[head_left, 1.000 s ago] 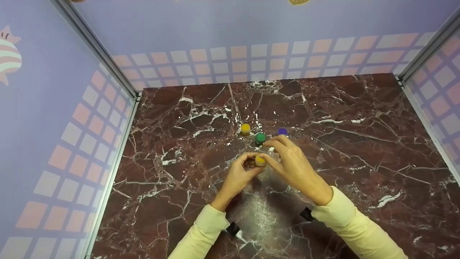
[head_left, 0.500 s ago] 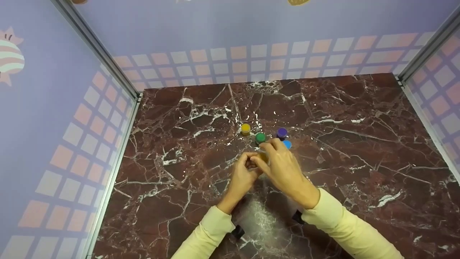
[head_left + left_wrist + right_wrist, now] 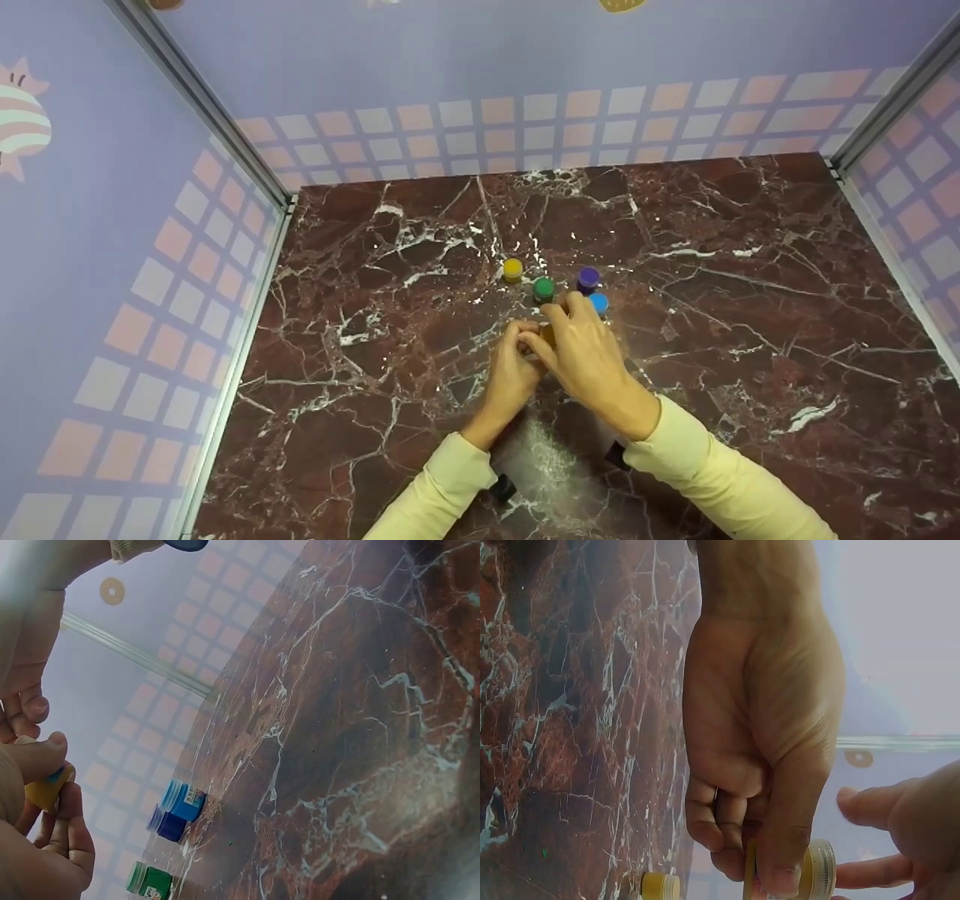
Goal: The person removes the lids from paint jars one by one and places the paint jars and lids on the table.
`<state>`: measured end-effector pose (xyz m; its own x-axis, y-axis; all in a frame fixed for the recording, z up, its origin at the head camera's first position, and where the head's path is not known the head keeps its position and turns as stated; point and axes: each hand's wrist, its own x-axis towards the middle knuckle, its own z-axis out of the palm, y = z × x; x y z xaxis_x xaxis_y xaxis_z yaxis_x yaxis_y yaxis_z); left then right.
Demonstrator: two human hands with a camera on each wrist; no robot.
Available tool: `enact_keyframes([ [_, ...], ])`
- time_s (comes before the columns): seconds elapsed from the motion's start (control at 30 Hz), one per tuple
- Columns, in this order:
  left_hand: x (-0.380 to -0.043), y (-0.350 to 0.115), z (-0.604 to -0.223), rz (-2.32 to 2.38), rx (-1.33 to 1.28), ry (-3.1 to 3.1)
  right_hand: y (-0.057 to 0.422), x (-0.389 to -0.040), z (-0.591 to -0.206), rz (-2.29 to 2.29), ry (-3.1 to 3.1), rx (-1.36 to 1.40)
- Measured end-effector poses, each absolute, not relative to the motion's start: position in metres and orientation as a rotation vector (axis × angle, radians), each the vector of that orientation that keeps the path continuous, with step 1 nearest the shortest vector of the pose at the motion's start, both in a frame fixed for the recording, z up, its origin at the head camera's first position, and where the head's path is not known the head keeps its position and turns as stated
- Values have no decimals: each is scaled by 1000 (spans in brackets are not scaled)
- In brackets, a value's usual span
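Note:
My left hand (image 3: 516, 369) holds a small paint jar (image 3: 43, 793) with a yellow body by its side. In the left wrist view its thumb presses one side and curled fingers lie on the other. My right hand (image 3: 586, 352) is over the top of this jar, hiding most of it in the head view. In the right wrist view the ribbed lid (image 3: 823, 870) points towards my right hand (image 3: 922, 829), whose thumb stands apart from it while a finger reaches the lid's edge.
Beyond my hands, several jars stand on the marbled table (image 3: 360, 420): yellow (image 3: 512, 270), green (image 3: 544, 289), purple (image 3: 589, 279) and blue (image 3: 598, 303). The blue one is right beside my right hand's knuckles. Patterned walls (image 3: 495, 67) enclose the back and sides.
My right hand has moved left and closer over the held jar, covering its yellow top. The blue jar has come into view from behind that hand. My left hand has shifted slightly right.

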<state>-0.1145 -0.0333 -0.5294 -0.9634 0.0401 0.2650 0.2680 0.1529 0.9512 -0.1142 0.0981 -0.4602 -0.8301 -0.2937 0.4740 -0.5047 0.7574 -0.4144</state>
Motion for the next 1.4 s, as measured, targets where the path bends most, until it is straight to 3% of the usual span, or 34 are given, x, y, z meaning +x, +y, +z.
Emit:
enact_keyframes([
  [0.7,-114,-32,-531,-1961,-304,-2210,101,-114,-459,794,-2609,663],
  [1.4,-117,-46,-528,-2078,-379,-2307,115,-120,-452,778,-2653,982],
])
